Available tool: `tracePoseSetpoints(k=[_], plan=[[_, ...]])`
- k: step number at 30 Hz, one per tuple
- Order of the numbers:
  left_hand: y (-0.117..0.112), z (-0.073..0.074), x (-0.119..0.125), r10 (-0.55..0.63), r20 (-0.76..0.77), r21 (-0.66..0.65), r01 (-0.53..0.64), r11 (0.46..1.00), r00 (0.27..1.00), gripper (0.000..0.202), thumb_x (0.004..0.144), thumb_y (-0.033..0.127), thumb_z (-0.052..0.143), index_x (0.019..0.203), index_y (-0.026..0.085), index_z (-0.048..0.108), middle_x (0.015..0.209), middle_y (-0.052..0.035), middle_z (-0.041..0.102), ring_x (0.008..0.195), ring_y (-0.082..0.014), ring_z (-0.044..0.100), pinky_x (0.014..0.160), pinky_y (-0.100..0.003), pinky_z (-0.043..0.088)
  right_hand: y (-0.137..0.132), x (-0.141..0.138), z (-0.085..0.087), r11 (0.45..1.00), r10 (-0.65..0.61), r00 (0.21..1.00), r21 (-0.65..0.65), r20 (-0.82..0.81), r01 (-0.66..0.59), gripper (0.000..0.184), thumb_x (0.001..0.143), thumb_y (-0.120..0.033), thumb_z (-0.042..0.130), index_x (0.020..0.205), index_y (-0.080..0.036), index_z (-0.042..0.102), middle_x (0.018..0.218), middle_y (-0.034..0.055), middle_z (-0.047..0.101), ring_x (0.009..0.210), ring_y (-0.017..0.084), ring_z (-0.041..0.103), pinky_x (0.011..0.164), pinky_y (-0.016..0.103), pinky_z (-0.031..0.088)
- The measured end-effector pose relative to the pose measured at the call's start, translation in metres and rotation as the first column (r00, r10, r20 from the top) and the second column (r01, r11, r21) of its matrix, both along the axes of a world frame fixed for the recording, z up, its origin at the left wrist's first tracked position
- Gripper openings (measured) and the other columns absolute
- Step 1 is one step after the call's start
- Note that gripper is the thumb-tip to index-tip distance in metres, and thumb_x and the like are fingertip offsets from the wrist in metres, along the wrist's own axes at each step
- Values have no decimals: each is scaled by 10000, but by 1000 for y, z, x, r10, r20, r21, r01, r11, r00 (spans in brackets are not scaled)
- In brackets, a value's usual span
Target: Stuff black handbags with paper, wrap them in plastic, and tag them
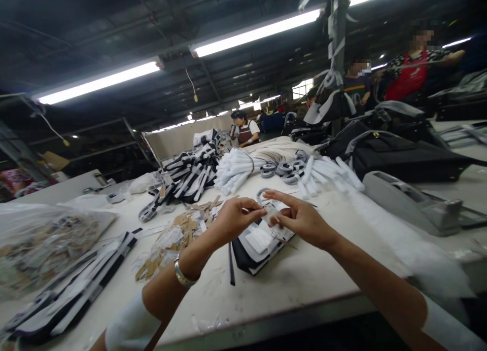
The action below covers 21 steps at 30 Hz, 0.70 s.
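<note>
My left hand (232, 219) and my right hand (300, 220) meet over the white table (297, 285), fingers pinched together on a small pale tag (271, 213) with a thin string hanging from it. Directly under the hands lies a black-and-white folded strap piece (255, 247). A heap of brown and white paper tags (178, 234) lies just left of my left hand. A metal bracelet sits on my left wrist.
A pile of black-and-white straps (188, 181) and bundles of white straps with metal rings (274, 168) lie farther back. Black bags (399, 155) and a grey tape dispenser (414, 204) are at right. A clear plastic bag of tags (41, 244) sits left. Other people work behind.
</note>
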<state>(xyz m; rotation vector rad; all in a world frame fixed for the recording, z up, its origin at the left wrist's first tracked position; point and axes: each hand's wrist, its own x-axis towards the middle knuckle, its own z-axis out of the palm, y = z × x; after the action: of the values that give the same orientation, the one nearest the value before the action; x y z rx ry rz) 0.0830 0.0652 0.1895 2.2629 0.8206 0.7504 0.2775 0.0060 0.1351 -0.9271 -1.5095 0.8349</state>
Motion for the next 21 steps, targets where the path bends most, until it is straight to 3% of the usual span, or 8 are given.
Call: tracePoseSetpoints(k=[4, 9, 13, 16, 19, 21], plan=[[-2, 11, 0, 15, 83, -24, -13, 1000, 996, 291, 786, 471, 725, 771, 181, 731, 786, -38, 707, 751, -178, 604, 746, -300, 490, -1, 4, 1, 1000, -13, 1000, -17, 6, 13, 606, 776, -229, 714, 1363, -274, 570, 1470, 75, 501, 679, 84, 645, 636, 230, 568], [-4, 21, -5, -40, 181, -219, 80, 973, 983, 359, 850, 518, 645, 855, 159, 653, 795, -30, 647, 763, -147, 602, 774, -283, 508, -2, 7, -2, 998, -6, 999, -63, -42, 4, 577, 765, -241, 725, 1329, -277, 607, 1478, 76, 493, 655, 78, 640, 616, 239, 573], [-6, 22, -6, -55, 310, -448, 197, 872, 949, 290, 872, 455, 656, 877, 170, 602, 845, -33, 647, 815, -135, 624, 848, -290, 521, -3, 6, -4, 995, 49, 996, -82, -78, -55, 599, 763, -274, 732, 1345, -265, 592, 1475, 84, 499, 717, 112, 666, 667, 271, 595], [-7, 23, -5, -24, 403, -560, 267, 785, 915, 269, 832, 409, 723, 861, 173, 598, 749, 20, 562, 658, -71, 538, 694, -193, 500, -3, 6, -6, 991, 88, 991, -88, -105, -97, 616, 765, -295, 741, 1359, -270, 579, 1463, 85, 514, 769, 133, 669, 720, 297, 600], [-8, 25, -6, -41, 388, -571, 275, 774, 921, 281, 838, 415, 720, 971, 183, 634, 707, 50, 493, 506, -18, 353, 461, -117, 303, -5, 8, -8, 987, 105, 985, -105, -135, -120, 613, 772, -309, 756, 1357, -268, 579, 1466, 91, 511, 829, 151, 671, 753, 305, 593], [-9, 26, -7, -66, 341, -564, 260, 784, 938, 327, 840, 409, 724, 1074, 195, 643, 731, 44, 514, 484, -8, 279, 419, -124, 197, -8, 11, -9, 984, 115, 980, -116, -160, -134, 592, 789, -304, 751, 1355, -284, 577, 1466, 81, 513, 879, 159, 672, 783, 305, 585]])
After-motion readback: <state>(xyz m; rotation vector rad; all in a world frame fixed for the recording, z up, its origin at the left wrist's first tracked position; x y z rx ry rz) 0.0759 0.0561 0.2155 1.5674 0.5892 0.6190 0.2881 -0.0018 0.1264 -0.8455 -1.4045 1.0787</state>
